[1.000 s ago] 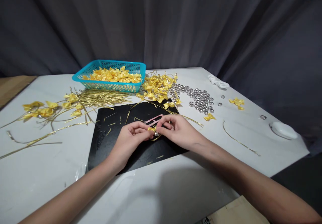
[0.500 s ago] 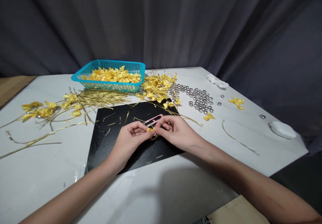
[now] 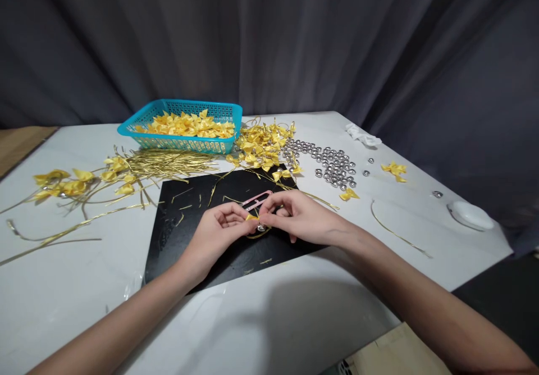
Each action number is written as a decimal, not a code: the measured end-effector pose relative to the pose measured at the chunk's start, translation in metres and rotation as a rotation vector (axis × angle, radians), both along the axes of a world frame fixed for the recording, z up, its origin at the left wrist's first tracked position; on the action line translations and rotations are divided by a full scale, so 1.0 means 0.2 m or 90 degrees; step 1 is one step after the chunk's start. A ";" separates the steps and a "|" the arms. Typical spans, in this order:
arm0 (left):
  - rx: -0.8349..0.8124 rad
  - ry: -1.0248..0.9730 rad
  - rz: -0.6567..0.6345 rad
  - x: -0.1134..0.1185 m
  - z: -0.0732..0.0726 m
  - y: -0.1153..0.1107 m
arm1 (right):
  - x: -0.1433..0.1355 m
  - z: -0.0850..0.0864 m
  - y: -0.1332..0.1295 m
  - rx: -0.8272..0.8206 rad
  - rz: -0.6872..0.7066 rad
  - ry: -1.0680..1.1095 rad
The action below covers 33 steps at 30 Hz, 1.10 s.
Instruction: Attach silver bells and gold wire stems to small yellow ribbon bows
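Over the black mat, my left hand pinches a small yellow ribbon bow between thumb and fingers. Pressed against the bow's right side is my right hand, its thumb and forefinger closed on it too. A silver bell-like bead hangs just below the fingertips, with a gold tie looping under it. Behind the fingers a pink-handled cutting tool lies on the mat, partly hidden by my right hand. Short gold clippings are scattered on the mat.
A blue basket of yellow bows stands at the back. Gold ties lie before it. Bows with ties and silver beads are heaped right of it. A white computer mouse sits at the far right.
The right-hand fingers have shifted slightly at the bow, and the silver bead and gold loop below now show more clearly. My left hand keeps its pinch.
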<state>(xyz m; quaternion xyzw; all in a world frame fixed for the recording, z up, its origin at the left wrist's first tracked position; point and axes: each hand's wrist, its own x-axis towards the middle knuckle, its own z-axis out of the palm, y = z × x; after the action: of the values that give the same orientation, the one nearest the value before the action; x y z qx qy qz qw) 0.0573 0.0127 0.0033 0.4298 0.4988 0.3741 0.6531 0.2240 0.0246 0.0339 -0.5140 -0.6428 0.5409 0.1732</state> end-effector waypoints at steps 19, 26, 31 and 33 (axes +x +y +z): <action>-0.006 0.052 -0.116 -0.01 0.02 0.02 | -0.02 -0.02 0.00 -0.007 -0.020 0.013; 0.000 0.073 -0.076 0.00 0.02 0.00 | -0.01 -0.02 0.00 -0.014 -0.019 0.004; 0.017 0.070 -0.102 -0.01 0.02 0.00 | -0.01 -0.01 0.01 -0.022 0.000 -0.027; 0.010 0.072 -0.109 -0.01 0.01 0.00 | 0.00 -0.01 0.01 -0.027 0.004 -0.032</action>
<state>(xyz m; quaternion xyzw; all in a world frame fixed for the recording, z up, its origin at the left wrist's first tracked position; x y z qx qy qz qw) 0.0554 0.0128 0.0057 0.4965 0.4930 0.2960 0.6503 0.2235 0.0268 0.0321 -0.5288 -0.6373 0.5417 0.1442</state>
